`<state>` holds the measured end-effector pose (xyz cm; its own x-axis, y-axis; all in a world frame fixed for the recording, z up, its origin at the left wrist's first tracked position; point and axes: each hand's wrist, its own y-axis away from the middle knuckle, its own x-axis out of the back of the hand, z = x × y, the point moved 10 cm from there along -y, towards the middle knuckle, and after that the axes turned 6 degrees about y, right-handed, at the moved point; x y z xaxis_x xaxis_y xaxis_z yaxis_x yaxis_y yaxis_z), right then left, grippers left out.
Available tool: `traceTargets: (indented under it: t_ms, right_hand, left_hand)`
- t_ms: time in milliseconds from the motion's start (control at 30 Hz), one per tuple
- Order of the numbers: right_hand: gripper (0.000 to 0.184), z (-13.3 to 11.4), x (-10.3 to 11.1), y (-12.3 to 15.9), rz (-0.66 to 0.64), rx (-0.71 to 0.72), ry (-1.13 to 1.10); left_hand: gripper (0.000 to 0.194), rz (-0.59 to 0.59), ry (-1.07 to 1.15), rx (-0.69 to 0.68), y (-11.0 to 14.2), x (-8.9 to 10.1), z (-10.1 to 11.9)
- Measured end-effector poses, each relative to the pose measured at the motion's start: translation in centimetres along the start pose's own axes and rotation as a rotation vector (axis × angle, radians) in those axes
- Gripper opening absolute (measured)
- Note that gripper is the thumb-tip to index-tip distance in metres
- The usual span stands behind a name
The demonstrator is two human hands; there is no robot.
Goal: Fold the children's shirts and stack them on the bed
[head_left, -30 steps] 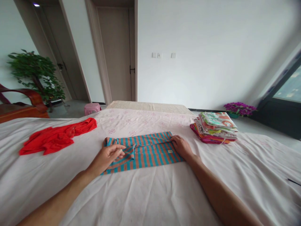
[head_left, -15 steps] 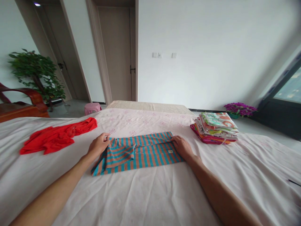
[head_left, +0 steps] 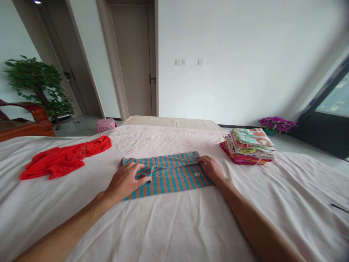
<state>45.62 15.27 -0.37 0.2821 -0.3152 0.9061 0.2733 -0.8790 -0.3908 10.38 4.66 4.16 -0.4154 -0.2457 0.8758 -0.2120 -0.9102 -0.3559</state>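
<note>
A teal-and-brown striped shirt (head_left: 174, 178) lies folded into a long flat strip on the sheet, a small pale label near its right end. My left hand (head_left: 128, 180) rests on its left part with fingers and thumb spread, covering much of that end. At the far right corner, my right hand (head_left: 212, 169) has its fingers curled together on the shirt's edge; the thumb is mostly hidden.
A crumpled red garment (head_left: 65, 156) lies to the left. To the right stands a stack of folded patterned cloths (head_left: 248, 145). A pale sheet (head_left: 174, 233) covers the surface. Beyond it are a pink stool (head_left: 106, 124) and purple flowers (head_left: 278, 124).
My left hand has let go of the far left corner and opened over the shirt's left part. The shirt's left end is now tucked inward. My right hand has stayed at its corner.
</note>
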Motion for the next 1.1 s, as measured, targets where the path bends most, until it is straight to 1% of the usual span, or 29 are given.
traceTargets:
  t_ms: [33,100,133,233,333,400,433,500,600,667,767,800,833,900,967,1000,1033,1067,1100]
  right_hand:
    - [0.024,0.1,0.0,0.0,0.001,-0.001,-0.005]
    - [0.024,0.2,-0.1,0.1,0.0,-0.009,-0.013]
    - [0.023,0.3,-0.1,0.1,-0.001,-0.013,-0.017]
    - [0.022,0.4,0.1,0.2,0.011,-0.016,-0.022]
    - [0.021,0.4,0.6,0.3,0.043,-0.016,-0.035]
    - [0.021,0.3,0.7,0.3,0.051,-0.016,-0.046]
    - [0.021,0.3,0.7,0.3,0.048,-0.017,-0.049]
    - [0.022,0.3,0.6,0.2,0.036,-0.018,-0.05]
    - [0.022,0.3,0.3,0.2,0.014,-0.022,-0.054]
    - [0.023,0.3,0.2,0.1,-0.001,-0.025,-0.059]
    - [0.023,0.3,0.4,0.2,0.011,-0.029,-0.06]
    - [0.023,0.3,0.5,0.2,0.021,-0.029,-0.058]
    - [0.023,0.3,0.6,0.2,0.029,-0.029,-0.055]
    - [0.024,0.3,0.6,0.2,0.032,-0.03,-0.046]
    - [0.026,0.2,0.5,0.2,0.019,-0.03,-0.03]
    - [0.027,0.2,0.5,0.2,0.011,-0.032,-0.02]
    - [0.027,0.2,0.4,0.2,0.004,-0.035,-0.012]
    - [0.028,0.2,0.4,0.2,-0.002,-0.039,-0.005]
    - [0.027,0.2,0.4,0.2,-0.006,-0.044,-0.001]
  left_hand:
    - [0.033,-0.015,-0.012,-0.027,0.3,-0.5,1.0]
    - [0.022,-0.042,-0.049,-0.043,0.7,-1.6,1.9]
    - [0.018,-0.056,-0.059,-0.033,0.8,-2.1,1.9]
    - [0.023,-0.081,-0.025,0.025,0.8,-2.9,0.9]
    - [0.023,-0.048,0.062,0.052,0.8,-2.3,0.2]
    - [0.017,-0.058,0.105,0.032,0.9,-2.1,0.4]
    - [0.015,-0.071,0.101,0.016,1.1,-2.1,0.6]
    - [0.019,-0.095,0.048,-0.016,1.3,-2.3,0.9]
    - [0.019,-0.093,-0.036,-0.027,1.4,-2.7,0.8]
    - [0.024,-0.072,-0.039,-0.02,1.3,-2.6,0.6]
    - [0.027,0.001,0.006,-0.029,1.0,-1.4,0.7]
    - [0.028,0.006,0.026,-0.043,0.9,-1.1,1.0]
    - [0.028,-0.008,0.046,-0.053,0.9,-1.0,1.2]
    - [0.025,-0.105,0.097,-0.043,1.0,-1.5,1.4]
    - [0.024,-0.23,0.164,0.025,1.2,-2.6,0.8]
    - [0.028,-0.268,0.189,0.074,1.2,-2.9,0.1]
    - [0.032,-0.273,0.201,0.127,1.1,-3.0,-0.8]
    - [0.035,-0.245,0.197,0.18,0.9,-2.7,-2.0]
    - [0.034,-0.189,0.177,0.227,0.6,-2.0,-3.3]
